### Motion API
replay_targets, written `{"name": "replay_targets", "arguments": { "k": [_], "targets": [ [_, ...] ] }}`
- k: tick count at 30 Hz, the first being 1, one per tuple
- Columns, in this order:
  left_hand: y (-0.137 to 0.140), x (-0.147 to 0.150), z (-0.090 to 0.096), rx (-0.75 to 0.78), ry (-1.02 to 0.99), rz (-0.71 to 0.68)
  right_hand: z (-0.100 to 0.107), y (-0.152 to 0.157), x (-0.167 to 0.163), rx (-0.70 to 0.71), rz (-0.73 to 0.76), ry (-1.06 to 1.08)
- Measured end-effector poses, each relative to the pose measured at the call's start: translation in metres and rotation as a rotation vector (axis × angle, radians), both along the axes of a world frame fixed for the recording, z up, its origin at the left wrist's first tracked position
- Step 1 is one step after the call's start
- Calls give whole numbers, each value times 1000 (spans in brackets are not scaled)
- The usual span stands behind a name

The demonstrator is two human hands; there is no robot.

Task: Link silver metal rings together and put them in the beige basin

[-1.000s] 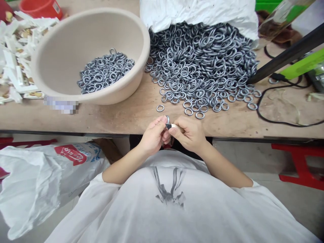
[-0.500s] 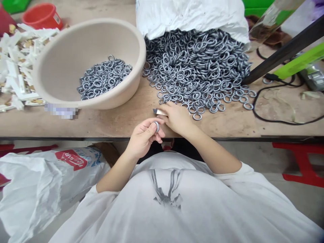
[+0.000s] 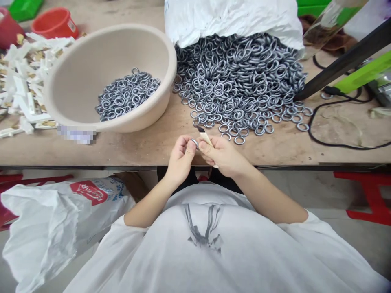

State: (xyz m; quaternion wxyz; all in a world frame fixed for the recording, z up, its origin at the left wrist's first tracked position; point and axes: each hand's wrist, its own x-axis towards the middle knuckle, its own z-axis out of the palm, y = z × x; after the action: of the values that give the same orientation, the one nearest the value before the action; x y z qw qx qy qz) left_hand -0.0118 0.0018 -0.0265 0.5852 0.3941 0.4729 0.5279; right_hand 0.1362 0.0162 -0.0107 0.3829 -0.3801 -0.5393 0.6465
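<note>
My left hand (image 3: 181, 158) pinches a single grey ring (image 3: 194, 143) between thumb and fingers, above the table's front edge. Beside it, my right hand (image 3: 224, 156) is closed around a small knife-like tool (image 3: 205, 138) with a pale handle and a dark slanted tip, which points up and left. The right thumb is close to the ring; whether it touches is unclear. Just beyond my hands spreads a large heap of grey rings (image 3: 238, 89). To the left, a beige basin (image 3: 73, 77) holds a smaller pile of similar rings (image 3: 126, 95).
A white sack (image 3: 232, 20) lies behind the heap. White plastic pieces (image 3: 21, 89) and a red tub (image 3: 55, 23) are at left. On the right are a dark bar (image 3: 342, 61) and a black cable (image 3: 311, 126). Below the table stands a white bag (image 3: 45, 219).
My hands have come together, the left moving right and up with the ring. My right hand has turned, so the tool's tip points more upward. The view has shifted slightly.
</note>
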Motion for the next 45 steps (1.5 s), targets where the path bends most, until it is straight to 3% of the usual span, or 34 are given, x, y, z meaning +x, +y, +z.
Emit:
{"name": "replay_targets", "arguments": {
  "k": [2, 7, 14, 21, 23, 26, 29, 34, 40, 45],
  "targets": [
    [-1, 6, -1, 36, -10, -29, 3, -10, -4, -25, -54, 94],
    [-2, 15, 7, 5, -138, -95, 0, -22, -10, 143, -258, 40],
    [-7, 18, 5, -68, -225, -175, -9, -17, -3, 385, -269, -61],
    [-11, 16, 12, -139, -305, -335, -8, -12, 2, 324, -361, -70],
    [-11, 15, 16, -160, -339, -351, -5, -13, 8, 437, -378, -188],
    [-11, 15, 19, -204, -384, -309, -2, -18, 15, 657, -290, -380],
    [-12, 16, 19, -240, -402, -246, -3, -23, 15, 765, -248, -480],
    [-13, 16, 18, -252, -400, -230, -8, -23, 13, 774, -236, -531],
    [-20, 10, 19, -170, -362, -412, -8, 16, 26, 468, -390, -735],
    [-13, 0, 15, -177, -278, -226, 7, 52, 11, 637, -186, -1198]
  ]
}}
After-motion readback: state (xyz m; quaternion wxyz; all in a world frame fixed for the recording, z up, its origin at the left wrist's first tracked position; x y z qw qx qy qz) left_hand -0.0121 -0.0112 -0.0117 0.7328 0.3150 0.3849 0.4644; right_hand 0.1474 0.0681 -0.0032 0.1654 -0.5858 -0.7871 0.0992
